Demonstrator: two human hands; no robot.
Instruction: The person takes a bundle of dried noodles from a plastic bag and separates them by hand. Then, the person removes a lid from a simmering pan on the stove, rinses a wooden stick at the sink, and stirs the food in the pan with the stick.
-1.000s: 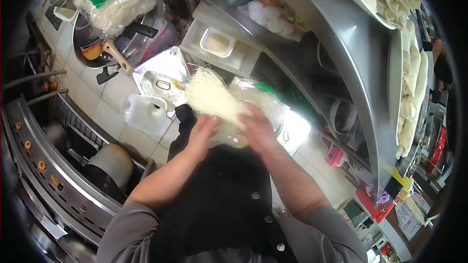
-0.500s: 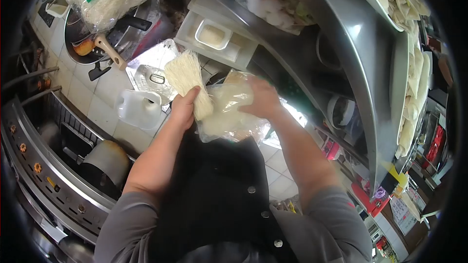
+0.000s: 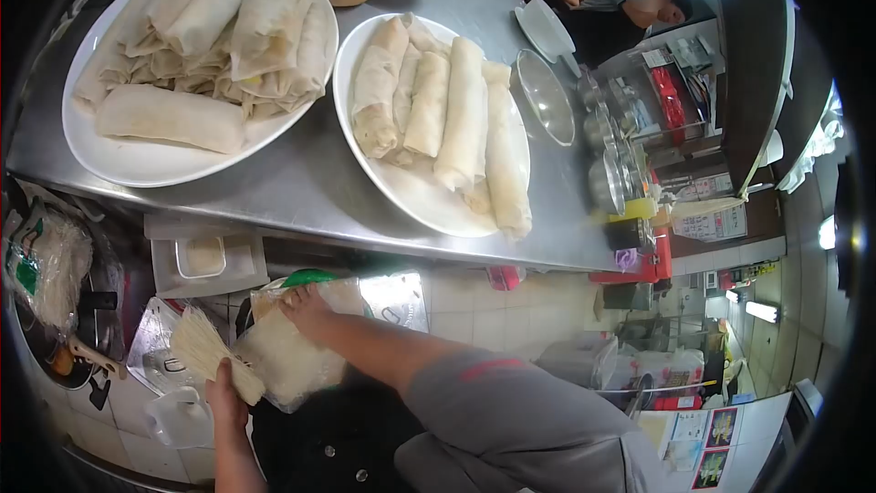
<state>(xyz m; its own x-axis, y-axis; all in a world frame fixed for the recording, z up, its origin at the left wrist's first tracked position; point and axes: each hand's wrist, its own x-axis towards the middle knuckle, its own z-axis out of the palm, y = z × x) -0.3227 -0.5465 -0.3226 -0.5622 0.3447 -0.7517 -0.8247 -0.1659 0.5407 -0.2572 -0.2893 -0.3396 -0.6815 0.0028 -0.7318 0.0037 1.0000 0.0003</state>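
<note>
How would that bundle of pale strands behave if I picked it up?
The bundle of pale strands is probably stiff, as it juts straight past the left hand. It's likely light, since one hand alone holds it near one end. Thin-stranded and fanned out at the far end, it might snap if bent.

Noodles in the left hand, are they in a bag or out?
Out. The noodles show bare, dry strands in the left hand, beside the plastic bag.
</note>
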